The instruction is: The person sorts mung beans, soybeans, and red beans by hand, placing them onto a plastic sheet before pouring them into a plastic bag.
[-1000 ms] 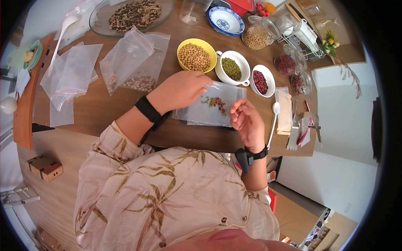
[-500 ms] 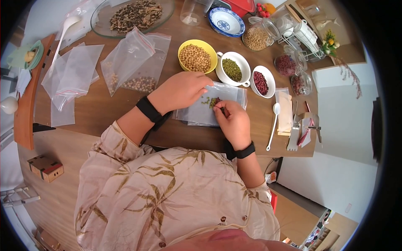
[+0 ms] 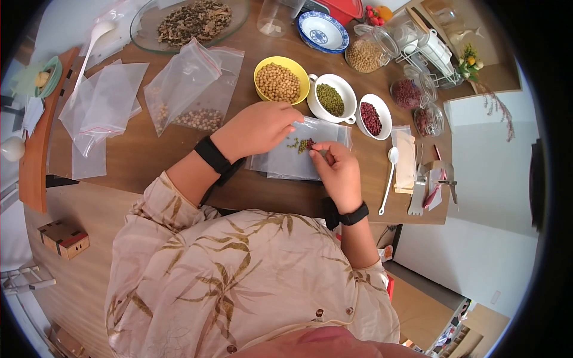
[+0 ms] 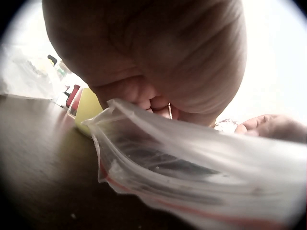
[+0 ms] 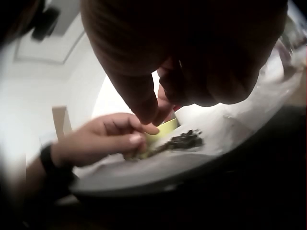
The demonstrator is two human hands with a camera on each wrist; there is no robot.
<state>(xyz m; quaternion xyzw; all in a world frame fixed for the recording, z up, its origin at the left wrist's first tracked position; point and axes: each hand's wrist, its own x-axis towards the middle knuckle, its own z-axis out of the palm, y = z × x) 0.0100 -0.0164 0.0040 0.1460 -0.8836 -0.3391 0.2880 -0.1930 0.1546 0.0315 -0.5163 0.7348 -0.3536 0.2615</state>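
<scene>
Plastic bag: lies flat on the wooden table just in front of the person, below the three bowls; its long side runs left to right across the head view, one short end under the left hand, the other toward the white spoon. The left wrist view shows a red strip along its near edge.
Left hand: palm down, forearm coming in from the lower left; fingers bent over the bag's upper left edge, pressing it to the table. Whether the thumb pinches the film is hidden.
Right hand: back up, wrist toward the person, fingers pointing up and left; fingertips bunched together at the beans on the bag. I cannot tell whether a bean sits between them.
Beans: small heap of green and dark red ones on the bag near its upper middle, just beside the right fingertips.
Glass dish: far left, holds dark dried pieces.
Filled bags: two, left of the bowls, with pale beans at the bottom.
Yellow bowl: pale round beans, just beyond the left hand.
White cup: green beans, right of the yellow bowl.
White bowl: red beans, rightmost of the three.
</scene>
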